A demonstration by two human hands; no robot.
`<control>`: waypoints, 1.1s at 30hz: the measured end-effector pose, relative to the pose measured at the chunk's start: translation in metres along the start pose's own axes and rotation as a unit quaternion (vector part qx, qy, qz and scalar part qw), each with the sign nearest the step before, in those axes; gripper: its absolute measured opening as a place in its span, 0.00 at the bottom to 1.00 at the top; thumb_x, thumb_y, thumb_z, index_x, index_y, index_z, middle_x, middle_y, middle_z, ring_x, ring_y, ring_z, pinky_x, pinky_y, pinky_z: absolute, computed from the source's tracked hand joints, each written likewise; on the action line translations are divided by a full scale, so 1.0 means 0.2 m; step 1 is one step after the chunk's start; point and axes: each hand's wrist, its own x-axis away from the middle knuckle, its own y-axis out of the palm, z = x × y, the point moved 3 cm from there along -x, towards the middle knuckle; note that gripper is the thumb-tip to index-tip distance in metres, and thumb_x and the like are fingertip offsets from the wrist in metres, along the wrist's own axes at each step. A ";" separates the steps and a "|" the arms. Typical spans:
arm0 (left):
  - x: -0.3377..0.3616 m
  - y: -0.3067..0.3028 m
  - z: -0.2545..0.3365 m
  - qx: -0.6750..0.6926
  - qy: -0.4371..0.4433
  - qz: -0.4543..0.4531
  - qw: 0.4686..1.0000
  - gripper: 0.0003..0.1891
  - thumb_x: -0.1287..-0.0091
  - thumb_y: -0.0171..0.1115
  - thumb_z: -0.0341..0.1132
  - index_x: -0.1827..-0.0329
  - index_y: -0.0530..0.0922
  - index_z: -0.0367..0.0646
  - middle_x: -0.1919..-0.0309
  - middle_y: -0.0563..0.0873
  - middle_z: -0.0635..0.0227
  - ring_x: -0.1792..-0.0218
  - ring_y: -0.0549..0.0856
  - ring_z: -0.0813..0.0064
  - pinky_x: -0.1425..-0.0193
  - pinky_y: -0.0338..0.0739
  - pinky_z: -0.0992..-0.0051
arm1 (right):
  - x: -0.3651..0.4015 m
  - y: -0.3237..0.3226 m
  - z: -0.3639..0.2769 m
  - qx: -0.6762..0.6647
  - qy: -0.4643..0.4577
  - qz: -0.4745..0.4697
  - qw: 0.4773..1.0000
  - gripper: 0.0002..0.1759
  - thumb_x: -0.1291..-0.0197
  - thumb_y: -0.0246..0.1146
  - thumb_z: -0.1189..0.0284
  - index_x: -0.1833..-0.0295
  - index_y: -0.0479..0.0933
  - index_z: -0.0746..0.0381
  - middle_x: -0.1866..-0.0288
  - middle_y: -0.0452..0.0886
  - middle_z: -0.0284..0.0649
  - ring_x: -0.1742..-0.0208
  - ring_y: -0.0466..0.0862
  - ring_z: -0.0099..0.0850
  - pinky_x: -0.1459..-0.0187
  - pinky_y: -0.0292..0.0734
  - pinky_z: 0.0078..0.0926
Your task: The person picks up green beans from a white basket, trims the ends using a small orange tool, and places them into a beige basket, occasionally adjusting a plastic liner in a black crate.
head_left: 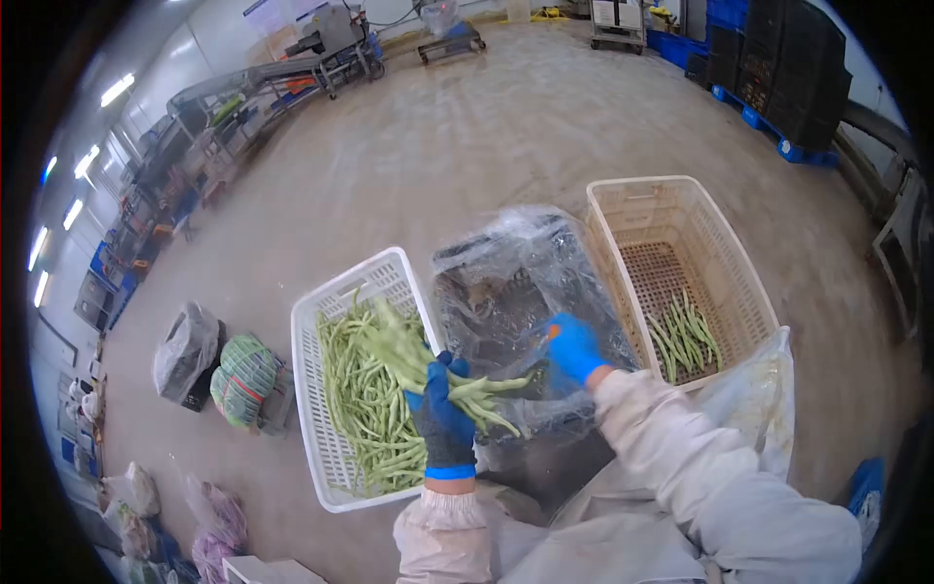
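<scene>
My left hand (444, 420), in a dark glove with blue on it, is closed around a bunch of green beans (404, 358). The bunch sticks out past both sides of the fist, its upper end blurred. Under and beside it, a white plastic basket (309, 419) holds a heap of loose green beans (375, 428). My right hand (576, 350), in a blue glove, is curled above a black crate (491, 297) lined with clear plastic film. A small orange spot shows at its fingers; what they hold is too small to make out.
A beige crate (735, 258) on the right has a few green beans (684, 336) at its near end. Left of the basket are a green net sack (246, 380) and a bagged black crate (188, 355). Stacked black crates (793, 73) stand far right; machinery (331, 49) lines the back left.
</scene>
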 end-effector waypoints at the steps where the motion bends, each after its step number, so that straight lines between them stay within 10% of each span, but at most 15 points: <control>1: -0.03 -0.01 0.02 -0.001 0.002 -0.004 1.000 0.17 0.32 0.56 0.34 0.43 0.69 0.41 0.57 0.79 0.65 0.59 0.81 0.71 0.54 0.79 0.67 | -0.02 -0.08 0.04 -0.012 -0.005 0.046 0.999 0.09 0.46 0.56 0.76 0.59 0.76 0.63 0.62 0.78 0.53 0.59 0.80 0.49 0.57 0.74 0.41; 3: -0.06 -0.05 0.02 0.059 0.003 -0.026 0.998 0.19 0.32 0.56 0.36 0.40 0.68 0.43 0.56 0.78 0.66 0.57 0.80 0.72 0.50 0.77 0.67 | 0.01 -0.12 0.10 -0.012 -0.005 0.083 0.996 0.10 0.46 0.55 0.76 0.58 0.77 0.63 0.61 0.78 0.53 0.59 0.79 0.49 0.56 0.74 0.41; 5: -0.10 -0.06 -0.02 0.081 -0.013 -0.023 0.996 0.20 0.32 0.56 0.37 0.38 0.67 0.45 0.55 0.79 0.67 0.56 0.80 0.72 0.47 0.76 0.68 | 0.07 -0.20 -0.20 0.003 -0.255 0.125 0.959 0.12 0.44 0.55 0.74 0.55 0.77 0.63 0.59 0.77 0.54 0.59 0.79 0.49 0.54 0.74 0.41; 8: -0.09 -0.05 -0.04 0.081 0.019 0.004 0.997 0.19 0.32 0.57 0.39 0.41 0.69 0.42 0.55 0.79 0.66 0.55 0.80 0.71 0.47 0.76 0.69 | 0.18 -0.15 -0.44 -0.146 -0.194 -0.096 0.965 0.10 0.41 0.55 0.71 0.57 0.77 0.63 0.59 0.78 0.50 0.60 0.79 0.49 0.56 0.74 0.42; 16: -0.10 -0.05 -0.06 0.061 0.017 -0.017 0.998 0.20 0.33 0.57 0.43 0.45 0.71 0.39 0.57 0.80 0.64 0.56 0.80 0.71 0.49 0.77 0.69 | 0.21 0.05 -0.51 0.076 -0.268 -0.093 0.956 0.10 0.41 0.56 0.67 0.60 0.76 0.61 0.65 0.78 0.48 0.62 0.79 0.48 0.64 0.75 0.45; 19: -0.05 0.01 -0.04 0.018 0.065 -0.007 0.998 0.19 0.32 0.57 0.40 0.43 0.69 0.40 0.56 0.79 0.63 0.56 0.80 0.70 0.50 0.77 0.69 | 0.15 0.14 -0.37 0.021 -0.175 -0.029 0.984 0.09 0.42 0.56 0.69 0.59 0.77 0.61 0.65 0.80 0.49 0.66 0.81 0.46 0.66 0.76 0.43; 22: -0.04 0.01 0.03 0.020 0.107 0.003 0.994 0.19 0.32 0.55 0.37 0.40 0.67 0.41 0.55 0.79 0.64 0.56 0.80 0.70 0.50 0.76 0.69 | 0.09 0.18 -0.09 -0.267 0.105 -0.040 0.957 0.13 0.42 0.54 0.73 0.54 0.79 0.62 0.58 0.82 0.49 0.63 0.83 0.41 0.61 0.77 0.35; 25: -0.07 -0.02 0.05 0.082 0.098 -0.001 0.992 0.18 0.31 0.54 0.35 0.40 0.67 0.42 0.55 0.78 0.65 0.56 0.79 0.70 0.50 0.76 0.69 | 0.17 0.09 -0.20 -0.229 -0.107 -0.058 0.966 0.14 0.40 0.53 0.73 0.51 0.78 0.63 0.57 0.82 0.48 0.58 0.82 0.41 0.56 0.76 0.35; 26: -0.07 -0.02 0.05 0.089 0.089 0.001 0.992 0.19 0.32 0.55 0.36 0.40 0.67 0.42 0.55 0.78 0.65 0.57 0.79 0.71 0.50 0.76 0.69 | 0.19 0.00 -0.33 -0.238 -0.072 -0.171 0.954 0.15 0.40 0.53 0.72 0.49 0.77 0.62 0.56 0.81 0.51 0.54 0.81 0.43 0.53 0.75 0.37; 33: -0.07 -0.01 0.04 0.068 0.090 -0.002 0.994 0.23 0.32 0.56 0.38 0.37 0.64 0.42 0.54 0.76 0.64 0.58 0.79 0.72 0.50 0.75 0.70 | 0.21 0.05 -0.46 -0.069 -0.165 -0.181 0.967 0.14 0.40 0.55 0.69 0.50 0.77 0.61 0.55 0.79 0.56 0.56 0.80 0.50 0.56 0.76 0.40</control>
